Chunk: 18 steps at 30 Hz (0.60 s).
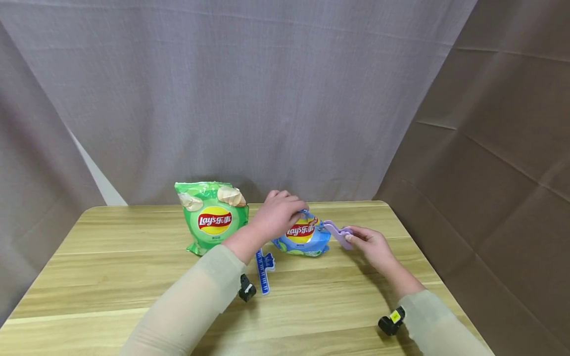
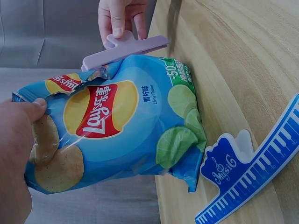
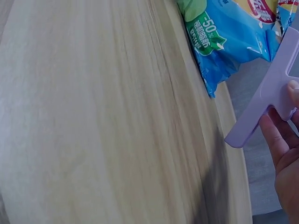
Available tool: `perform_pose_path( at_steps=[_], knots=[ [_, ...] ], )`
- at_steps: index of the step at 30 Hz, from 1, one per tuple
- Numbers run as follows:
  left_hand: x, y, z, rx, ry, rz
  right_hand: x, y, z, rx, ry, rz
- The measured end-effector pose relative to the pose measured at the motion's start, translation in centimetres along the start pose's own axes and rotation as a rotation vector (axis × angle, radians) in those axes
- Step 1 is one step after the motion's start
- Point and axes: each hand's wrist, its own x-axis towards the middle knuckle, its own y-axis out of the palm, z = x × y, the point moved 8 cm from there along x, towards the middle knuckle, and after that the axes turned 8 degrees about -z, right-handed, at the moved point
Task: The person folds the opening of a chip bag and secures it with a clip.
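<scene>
A blue bag of Lay's potato chips [image 1: 307,237] stands on the table, its side torn near the top. My left hand [image 1: 278,212] grips the bag's upper end; the left wrist view shows the thumb [image 2: 35,109] pressed on its front. At the bag's right, my right hand [image 1: 371,244] pinches a light purple bag clip [image 1: 338,235] by its handles. The clip lies against the torn edge [image 2: 100,73] in the left wrist view; whether any of the bag is between its jaws I cannot tell.
A green Lay's bag [image 1: 213,217] stands upright left of my left arm. Between that arm and the blue bag lies a blue clip with piano keys [image 1: 263,272] on the wooden table [image 1: 311,306]. Grey curtain [image 1: 285,99] hangs behind, brown cloth [image 1: 503,173] at right.
</scene>
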Motion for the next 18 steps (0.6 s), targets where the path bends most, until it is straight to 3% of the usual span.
perform_pose_path(
  at_steps=[3, 10, 18],
  knots=[
    [0.0, 0.0, 0.0, 0.009, 0.002, -0.001, 0.1, 0.2, 0.3, 0.004, -0.008, -0.002],
    [0.0, 0.1, 0.0, 0.011, 0.008, -0.006, 0.8, 0.1, -1.7, -0.017, 0.006, -0.037],
    [0.0, 0.2, -0.1, 0.003, 0.02, -0.002, 1.2, -0.1, -0.7, -0.107, -0.057, -0.06]
  ],
)
